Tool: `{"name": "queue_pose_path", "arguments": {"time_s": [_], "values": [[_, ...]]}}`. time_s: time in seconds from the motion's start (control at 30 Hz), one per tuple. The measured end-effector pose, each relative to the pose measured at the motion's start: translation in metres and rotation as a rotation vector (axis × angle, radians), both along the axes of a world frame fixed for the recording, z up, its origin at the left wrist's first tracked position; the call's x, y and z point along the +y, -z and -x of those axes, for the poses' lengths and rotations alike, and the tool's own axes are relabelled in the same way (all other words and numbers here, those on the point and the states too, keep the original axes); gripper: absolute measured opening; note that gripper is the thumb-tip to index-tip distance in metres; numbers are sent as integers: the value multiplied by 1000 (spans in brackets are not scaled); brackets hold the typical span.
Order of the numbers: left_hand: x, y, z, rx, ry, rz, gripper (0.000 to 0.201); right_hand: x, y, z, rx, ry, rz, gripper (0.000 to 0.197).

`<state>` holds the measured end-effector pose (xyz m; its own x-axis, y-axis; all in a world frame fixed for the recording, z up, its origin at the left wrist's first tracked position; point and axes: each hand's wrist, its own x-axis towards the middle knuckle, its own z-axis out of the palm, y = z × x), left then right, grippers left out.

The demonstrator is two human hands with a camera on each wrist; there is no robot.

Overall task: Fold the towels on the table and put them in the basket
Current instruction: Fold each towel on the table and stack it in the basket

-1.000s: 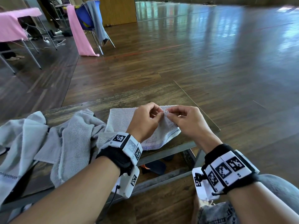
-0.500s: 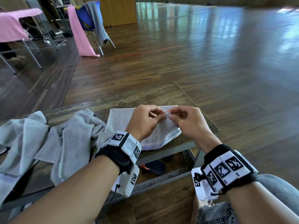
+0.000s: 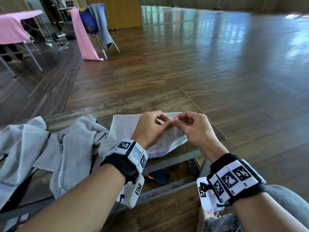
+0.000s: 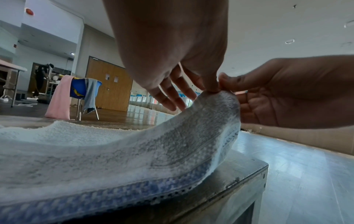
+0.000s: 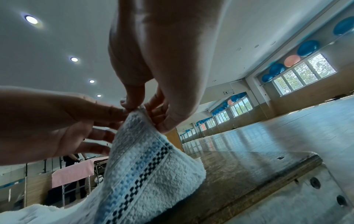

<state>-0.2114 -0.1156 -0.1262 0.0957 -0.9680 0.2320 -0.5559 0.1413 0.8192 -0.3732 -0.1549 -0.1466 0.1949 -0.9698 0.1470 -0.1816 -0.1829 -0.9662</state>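
A white towel (image 3: 123, 128) with a blue checked border (image 4: 107, 195) lies part-folded on the wooden table (image 3: 150, 102). Its near right corner (image 5: 138, 119) is lifted off the table. My left hand (image 3: 150, 129) and my right hand (image 3: 194, 128) meet at that corner, and each pinches it between thumb and fingertips. In the wrist views the cloth (image 4: 191, 136) rises in a peak to the pinch. No basket is in view.
Crumpled grey towels (image 3: 71, 148) lie heaped on the table's left part, hanging over its near edge. The table's right edge (image 3: 200, 111) is close to my right hand. A blue chair (image 3: 93, 22) draped with pink and grey cloths stands far back left.
The two hands have stayed together at the towel corner, shifting slightly; the fingers have reworked their pinch on it. The towels on the left have not moved.
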Motion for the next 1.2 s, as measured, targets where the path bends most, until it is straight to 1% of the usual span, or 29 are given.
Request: {"name": "queue_pose_path", "arguments": {"time_s": [0.07, 0.13, 0.27, 0.33, 0.43, 0.5, 0.57, 0.63, 0.67, 0.73, 0.83, 0.87, 1.0, 1.07, 1.13, 1.2], "values": [[0, 0, -4, 37, 50, -69, 37, -3, -1, -1, 7, -3, 22, 6], [-2, -3, -11, 57, 109, -157, 37, -3, -2, -4, 10, -7, 45, 12], [-8, -5, -33, -90, 173, -258, 28, -2, -3, -6, 23, 5, 72, 18], [-7, -1, -47, -139, 185, -265, 30, -3, -4, -2, 31, 28, 96, 18], [1, 8, -74, -196, 163, -271, 23, -6, -5, 5, 25, 119, 107, 17], [9, 13, -92, -237, 121, -267, 25, -7, -4, 6, 11, 172, 79, 15], [16, 16, -110, -237, 63, -254, 30, -8, -2, 9, -29, 212, 15, 11], [24, 17, -130, -215, 12, -236, 37, -10, -1, 14, -89, 254, -51, 9], [28, 17, -140, -206, -6, -234, 37, -11, 0, 16, -104, 275, -77, 9], [39, 17, -159, -192, -28, -241, 27, -12, 1, 18, -111, 288, -105, 10], [53, 15, -179, -137, -84, -200, 5, -10, 4, 19, -100, 258, -118, 11], [57, 14, -183, -108, -100, -176, 4, -10, 4, 18, -94, 241, -120, 11], [64, 11, -189, -9, -141, -111, 11, -10, 5, 20, -88, 193, -141, 9], [64, 10, -187, 55, -154, -99, 20, -9, 3, 25, -96, 179, -170, 9], [63, 9, -186, 139, -160, -120, 31, -9, 1, 32, -71, 173, -176, 12], [62, 7, -186, 187, -156, -174, 32, -7, -3, 39, -32, 152, -173, 13]]}}
